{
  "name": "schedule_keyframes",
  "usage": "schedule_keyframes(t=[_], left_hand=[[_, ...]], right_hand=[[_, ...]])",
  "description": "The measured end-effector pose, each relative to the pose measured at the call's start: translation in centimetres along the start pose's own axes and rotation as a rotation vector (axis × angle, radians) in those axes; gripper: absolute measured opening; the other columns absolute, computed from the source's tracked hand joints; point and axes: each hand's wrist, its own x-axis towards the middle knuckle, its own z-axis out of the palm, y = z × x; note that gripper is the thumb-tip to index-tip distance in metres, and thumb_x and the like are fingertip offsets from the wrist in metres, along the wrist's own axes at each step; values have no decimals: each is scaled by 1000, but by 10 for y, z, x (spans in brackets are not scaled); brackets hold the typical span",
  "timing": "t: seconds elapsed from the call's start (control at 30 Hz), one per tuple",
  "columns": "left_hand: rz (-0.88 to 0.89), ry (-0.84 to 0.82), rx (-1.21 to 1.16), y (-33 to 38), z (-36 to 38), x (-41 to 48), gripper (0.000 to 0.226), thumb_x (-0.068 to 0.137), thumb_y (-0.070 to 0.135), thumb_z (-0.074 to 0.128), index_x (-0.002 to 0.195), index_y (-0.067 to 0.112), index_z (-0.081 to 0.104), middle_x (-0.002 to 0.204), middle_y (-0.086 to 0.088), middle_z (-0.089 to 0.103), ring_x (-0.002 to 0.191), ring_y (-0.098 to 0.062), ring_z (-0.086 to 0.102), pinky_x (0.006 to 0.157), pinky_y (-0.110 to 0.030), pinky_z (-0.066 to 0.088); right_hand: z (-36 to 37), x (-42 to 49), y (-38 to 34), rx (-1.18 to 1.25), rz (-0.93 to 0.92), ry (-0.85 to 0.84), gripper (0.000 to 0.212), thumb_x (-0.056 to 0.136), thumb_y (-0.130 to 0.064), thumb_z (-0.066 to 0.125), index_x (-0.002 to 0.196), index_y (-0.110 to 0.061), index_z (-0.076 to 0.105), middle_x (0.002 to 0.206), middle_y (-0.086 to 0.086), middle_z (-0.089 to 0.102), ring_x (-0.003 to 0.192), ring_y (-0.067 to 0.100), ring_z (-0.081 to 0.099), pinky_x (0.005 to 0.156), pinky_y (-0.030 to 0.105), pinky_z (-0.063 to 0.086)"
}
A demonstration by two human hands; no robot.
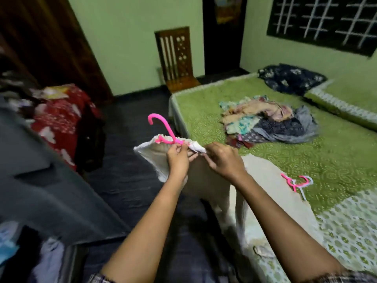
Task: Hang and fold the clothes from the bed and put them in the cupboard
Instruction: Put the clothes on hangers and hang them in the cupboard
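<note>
Head view: left grip (177, 160) pinches the pink hanger (163, 132) and the white garment (151, 154) draped on it. The right grip (223, 160) pinches the garment's shoulder end just beside. Its tail trails over the bed (306, 156) edge. Open floor (130, 180) lies between bed and grey cupboard door (40, 180); spare hangers (295, 183) lie on the bed nearby.

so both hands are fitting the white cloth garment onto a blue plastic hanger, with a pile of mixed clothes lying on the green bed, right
Not quite. The head view shows the plastic hanger is pink, not blue. The rest holds: the left hand and right hand are fitting the white cloth garment onto it, and the pile of mixed clothes lies on the green bed.
</note>
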Motion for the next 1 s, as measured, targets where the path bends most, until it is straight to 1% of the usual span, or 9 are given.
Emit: schedule_keyframes(t=[0.1, 0.2, 0.33, 0.43, 0.6, 0.73, 0.83, 0.93, 1.0], left_hand=[[143, 77, -36, 65, -36, -12, 20, 98, 6, 43, 79, 9, 50, 73, -11, 57, 47, -3, 61, 50, -17, 53], [283, 165, -71, 130, -70, -24, 14, 97, 9, 45, 84, 7, 51, 73, -10, 57, 49, -5, 59, 49, -17, 52], [448, 258, -109, 211, -120, -39, 25, 97, 9, 47, 72, 10, 49, 67, -8, 53, 47, -6, 56, 48, -16, 52], [519, 296, -126, 264, -153, -50, 26, 97, 9, 47, 71, 10, 49, 71, -11, 56, 49, -10, 60, 47, -17, 52], [653, 372, -207, 354, -218, -71, 25, 99, 7, 42, 74, 7, 46, 74, -13, 59, 47, -7, 64, 48, -18, 53], [771, 435, -143, 416, -266, -79, 23, 99, 7, 41, 77, 3, 47, 75, -17, 59, 46, -9, 64, 48, -18, 53], [780, 467, -172, 462, -292, -79, 6, 99, 5, 41, 99, -1, 44, 80, -23, 58, 44, -13, 64, 44, -21, 52], [744, 459, -225, 507, -309, -83, 6, 99, 1, 39, 99, -4, 43, 68, -23, 58, 37, -17, 60, 40, -24, 52], [731, 440, -188, 542, -318, -84, 12, 98, -1, 39, 91, -6, 47, 53, -19, 60, 36, -18, 60, 39, -26, 52]], right_hand=[[-37, 40, -58, 18, -51, -67, 28, 89, -38, 57, 97, -13, 68, 93, 9, 69, 92, 33, 63, 64, 35, 43], [-73, 73, -106, 81, -175, -109, 24, 89, -33, 59, 106, -18, 67, 98, 8, 70, 95, 29, 61, 62, 28, 31], [-101, 108, -167, 406, -359, -134, 30, 86, -10, 65, 117, -8, 66, 108, 5, 70, 98, 10, 63, 77, 19, 44], [-111, 127, -213, 654, -407, -87, 35, 85, -1, 65, 120, -4, 63, 115, 7, 66, 103, -5, 56, 91, 11, 43], [-117, 161, -298, 901, -541, 63, 44, 76, -5, 72, 119, -5, 60, 113, -3, 62, 97, -19, 55, 88, 5, 41], [-113, 204, -375, 1033, -558, 179, 38, 78, -2, 72, 115, -9, 65, 108, -2, 66, 94, -12, 59, 86, 8, 45], [-116, 238, -426, 1038, -574, 236, 37, 75, -12, 78, 111, -7, 69, 103, -4, 67, 94, -7, 59, 85, 10, 47], [-128, 273, -464, 1040, -685, 295, 27, 75, -5, 76, 102, -1, 72, 98, 7, 71, 77, -20, 56, 74, 0, 44], [-141, 300, -488, 1033, -728, 359, 24, 77, 1, 72, 100, 1, 72, 96, 11, 71, 78, -14, 59, 75, 0, 43]])
